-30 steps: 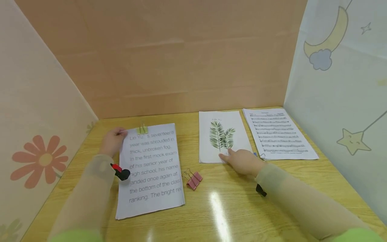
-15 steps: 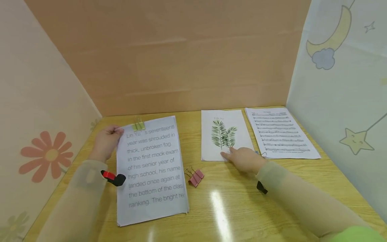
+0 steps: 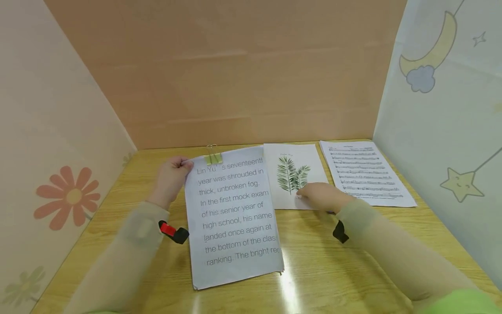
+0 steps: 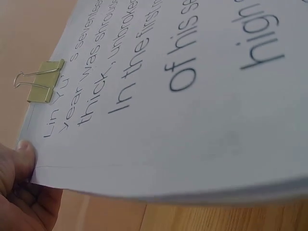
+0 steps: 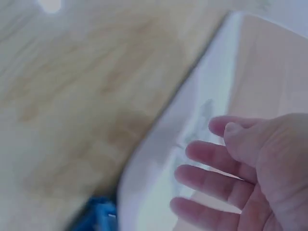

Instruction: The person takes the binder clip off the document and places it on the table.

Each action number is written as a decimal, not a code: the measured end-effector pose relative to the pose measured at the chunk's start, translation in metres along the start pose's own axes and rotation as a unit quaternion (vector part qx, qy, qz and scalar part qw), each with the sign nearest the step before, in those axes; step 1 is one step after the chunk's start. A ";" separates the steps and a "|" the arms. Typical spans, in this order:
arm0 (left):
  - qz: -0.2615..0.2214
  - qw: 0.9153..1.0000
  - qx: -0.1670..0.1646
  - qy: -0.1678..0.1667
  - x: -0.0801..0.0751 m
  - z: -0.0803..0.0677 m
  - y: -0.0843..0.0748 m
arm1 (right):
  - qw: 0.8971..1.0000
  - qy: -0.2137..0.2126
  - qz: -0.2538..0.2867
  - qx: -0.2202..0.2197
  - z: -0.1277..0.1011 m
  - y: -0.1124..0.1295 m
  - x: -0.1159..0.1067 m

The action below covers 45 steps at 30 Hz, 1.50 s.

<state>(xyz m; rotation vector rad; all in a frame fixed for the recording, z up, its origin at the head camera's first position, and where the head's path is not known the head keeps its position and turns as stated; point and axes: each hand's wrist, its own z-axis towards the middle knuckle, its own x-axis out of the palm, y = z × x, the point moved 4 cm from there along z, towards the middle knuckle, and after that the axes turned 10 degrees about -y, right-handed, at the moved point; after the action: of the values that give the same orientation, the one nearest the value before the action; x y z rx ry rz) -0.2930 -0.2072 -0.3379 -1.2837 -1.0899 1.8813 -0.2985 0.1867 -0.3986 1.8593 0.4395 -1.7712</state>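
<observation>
White clipped printed-text paper stack [image 3: 235,213] has shifted right; I see it btwn L hand [image 3: 171,179], pinching its top-left, & uncurled R hand [image 3: 324,196] over white palm-print sheet [image 3: 295,174].

- Left arm [image 3: 121,257], one: reached forward, angled inward.
- Left hand [image 3: 169,181], one: was held in a pinch, left thumb [image 4: 25,158] uppermost, left fingers [image 4: 47,207] curled beneath.
- Right arm [image 3: 408,257], one: stretched forward and inward, from the right.
- Right hand [image 3: 325,196], one: right fingers [image 5: 211,183] lay apart, slightly bent; right thumb [image 5: 245,144] sat by the forefinger [image 5: 219,125].
</observation>
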 end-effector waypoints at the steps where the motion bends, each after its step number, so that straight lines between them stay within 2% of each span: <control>1: -0.001 1.000 -0.003 0.005 0.005 -0.001 -0.003 | 1.000 -0.015 0.010 0.003 0.001 0.000 -0.005; 5: -0.003 1.000 -0.007 0.015 0.021 -0.006 -0.012 | 0.996 -0.072 0.055 0.018 0.006 0.001 -0.028; 8: -0.005 1.000 -0.008 0.015 0.031 -0.008 -0.018 | 0.986 -0.133 0.089 0.043 0.011 0.001 -0.050; 11: -0.004 1.000 -0.004 0.013 0.039 -0.010 -0.024 | 0.971 -0.204 0.107 0.068 0.014 0.003 -0.074; 15: -0.003 1.000 0.002 0.014 0.048 -0.014 -0.031 | 0.944 -0.294 0.122 0.082 0.019 0.015 -0.103; 17: -0.006 1.000 0.007 0.017 0.053 -0.016 -0.033 | 0.933 -0.323 0.140 0.072 0.023 0.026 -0.113; 19: -0.010 1.000 0.013 0.020 0.057 -0.018 -0.035 | 0.929 -0.329 0.163 0.053 0.029 0.038 -0.120; 24: -0.007 0.999 0.022 0.024 0.068 -0.023 -0.038 | 0.939 -0.281 0.198 0.016 0.049 0.064 -0.125; 33: 0.006 0.999 0.040 0.033 0.082 -0.032 -0.044 | 0.964 -0.134 0.223 0.050 0.077 0.077 -0.116; 37: 0.007 0.998 0.043 0.040 0.084 -0.035 -0.047 | 0.963 -0.079 0.249 0.070 0.082 0.077 -0.113; 41: 0.010 0.998 0.040 0.042 0.086 -0.037 -0.049 | 0.952 -0.042 0.291 0.081 0.083 0.077 -0.110; 45: 0.006 0.998 0.033 0.044 0.087 -0.038 -0.048 | 0.944 -0.023 0.318 0.084 0.082 0.077 -0.108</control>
<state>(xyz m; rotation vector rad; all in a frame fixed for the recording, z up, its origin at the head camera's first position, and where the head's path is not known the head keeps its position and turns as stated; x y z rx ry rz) -0.2856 -0.1010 -0.3409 -1.3254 -0.9701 1.8354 -0.3311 0.0906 -0.2800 1.7890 -0.3193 -1.4229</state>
